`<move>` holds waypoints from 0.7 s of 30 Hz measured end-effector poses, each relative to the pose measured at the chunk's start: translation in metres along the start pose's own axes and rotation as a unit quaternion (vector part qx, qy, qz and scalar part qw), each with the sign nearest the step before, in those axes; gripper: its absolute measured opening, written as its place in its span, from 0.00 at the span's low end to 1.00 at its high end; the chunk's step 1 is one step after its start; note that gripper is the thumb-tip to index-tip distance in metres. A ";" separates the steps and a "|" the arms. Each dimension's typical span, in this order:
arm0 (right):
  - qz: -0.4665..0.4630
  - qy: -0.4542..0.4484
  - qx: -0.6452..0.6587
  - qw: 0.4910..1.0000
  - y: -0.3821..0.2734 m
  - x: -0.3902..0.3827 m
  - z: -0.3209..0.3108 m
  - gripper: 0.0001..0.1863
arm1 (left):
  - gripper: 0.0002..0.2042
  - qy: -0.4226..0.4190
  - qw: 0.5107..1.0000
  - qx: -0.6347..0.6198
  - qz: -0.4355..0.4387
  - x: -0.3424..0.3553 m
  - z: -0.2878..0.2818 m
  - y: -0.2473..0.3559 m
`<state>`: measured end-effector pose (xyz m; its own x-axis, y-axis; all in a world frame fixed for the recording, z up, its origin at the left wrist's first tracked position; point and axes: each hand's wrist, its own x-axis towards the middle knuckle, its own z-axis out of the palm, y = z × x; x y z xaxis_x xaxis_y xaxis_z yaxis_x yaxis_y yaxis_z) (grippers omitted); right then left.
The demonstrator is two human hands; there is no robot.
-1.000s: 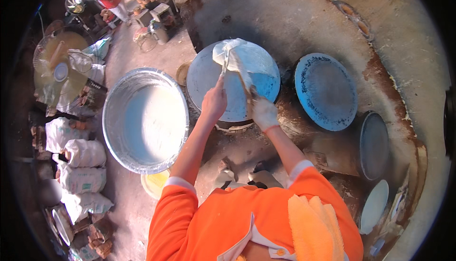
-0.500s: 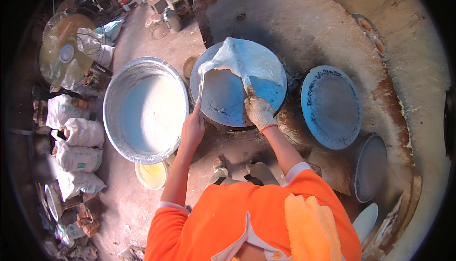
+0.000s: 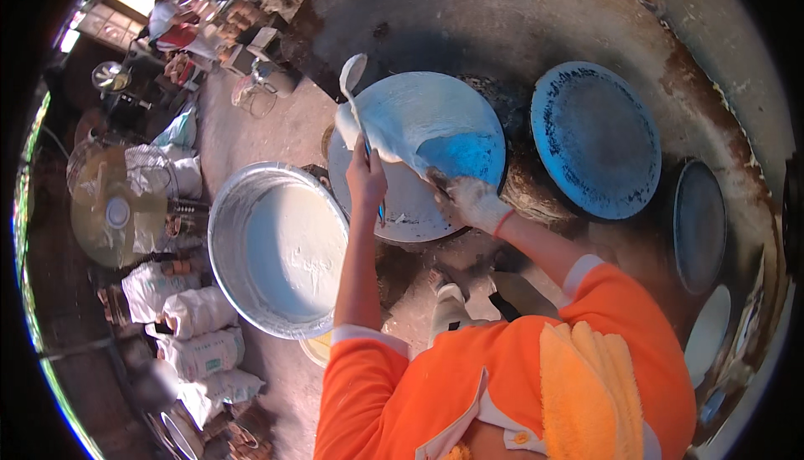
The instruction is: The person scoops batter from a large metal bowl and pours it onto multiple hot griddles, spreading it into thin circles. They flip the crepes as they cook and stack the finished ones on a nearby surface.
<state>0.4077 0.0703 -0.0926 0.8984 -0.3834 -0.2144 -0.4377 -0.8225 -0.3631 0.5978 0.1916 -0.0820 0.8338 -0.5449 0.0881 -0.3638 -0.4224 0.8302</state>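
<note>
My left hand (image 3: pixel 366 179), bare, is closed round a thin spoon-shaped tool (image 3: pixel 353 75). Its pale rounded end points up and away, and a blue end shows below my fist. My right hand (image 3: pixel 479 204), in a whitish knitted glove, is closed on the dark brown end of what looks like a stick (image 3: pixel 437 179), at the near edge of a thin pale sheet (image 3: pixel 410 113). The sheet, possibly batter, covers much of the far side of a round flat griddle (image 3: pixel 394 200). Bare griddle surface shows in front of it. My fingers partly hide both grips.
A large metal basin (image 3: pixel 219 234) of white liquid stands left of the griddle. To the right are a second round griddle (image 3: pixel 596 138) and a round disc (image 3: pixel 700 226). A fan (image 3: pixel 117 209) and white sacks (image 3: pixel 197 313) line the left. Another person (image 3: pixel 172 20) is far left.
The lifted pale sheet has come down over the griddle's far part. The spoon-shaped tool now stands up in my left hand. My view has shifted, moving the basin lower in the picture.
</note>
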 end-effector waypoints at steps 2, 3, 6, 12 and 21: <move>-0.031 0.080 0.041 0.995 0.022 -0.018 -0.005 0.24 | 0.21 -0.047 0.998 0.045 -0.016 -0.024 0.002 0.013; 0.008 0.052 0.081 0.995 0.021 -0.017 -0.025 0.23 | 0.22 -0.048 0.989 0.137 0.005 -0.038 -0.012 -0.003; 0.035 0.062 0.045 0.996 0.016 0.003 -0.030 0.20 | 0.27 -0.080 0.931 0.353 0.046 -0.081 -0.048 -0.045; -0.012 -0.047 0.033 0.998 -0.017 -0.022 -0.010 0.18 | 0.29 -0.051 0.906 0.420 0.022 -0.166 -0.094 -0.074; -0.059 -0.006 0.085 0.995 0.013 -0.016 -0.017 0.22 | 0.26 -0.002 0.943 0.332 0.032 -0.258 -0.072 -0.031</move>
<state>0.3881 0.0584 -0.0784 0.9436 -0.2833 -0.1711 -0.3304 -0.7776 -0.5349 0.4240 0.3978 -0.0911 0.8008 -0.5863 0.1225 -0.5934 -0.7487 0.2954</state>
